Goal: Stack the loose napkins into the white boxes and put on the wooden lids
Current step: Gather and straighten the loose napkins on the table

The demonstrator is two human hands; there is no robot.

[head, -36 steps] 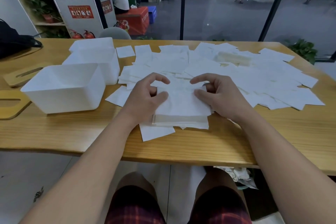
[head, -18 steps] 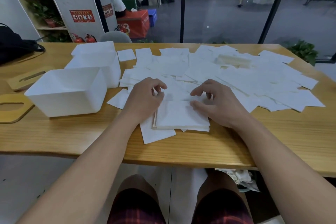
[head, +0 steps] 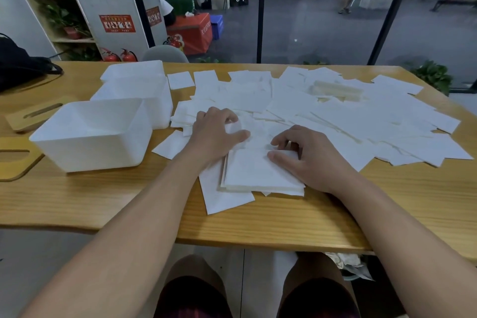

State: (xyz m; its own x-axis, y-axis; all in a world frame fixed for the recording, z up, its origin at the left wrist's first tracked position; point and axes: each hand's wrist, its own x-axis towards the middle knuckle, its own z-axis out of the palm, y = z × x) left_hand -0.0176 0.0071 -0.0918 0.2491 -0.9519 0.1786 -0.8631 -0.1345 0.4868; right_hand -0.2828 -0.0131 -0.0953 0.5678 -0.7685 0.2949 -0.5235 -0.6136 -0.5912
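A second ago we were squaring the stack of napkins (head: 260, 173) with both hands cupped around it; now the stack lies flat on the near part of the bench (head: 400, 201) and our hands have gone to work just beyond it. Our left hand (head: 215, 134) has slid farther from us and curls its fingers over a loose napkin (head: 236, 128) at the near edge of the heap, pinching it up against the thumb. Our right hand (head: 307, 155) has settled lower, thumb pressing the far edge of the stack while its curled fingers catch the next sheet behind.

We read this as another round of gathering: the stack is being fed, not yet lifted. The scattered napkins (head: 348, 121) cover most of the far and right side of the bench, so much collecting remains. The nearest white box (head: 93, 137) stands open at the left with nothing visible inside, a second box (head: 139, 90) behind it. Two wooden lids (head: 33, 113) lie off to the far left, unused. Boxing and lidding look a long way off.
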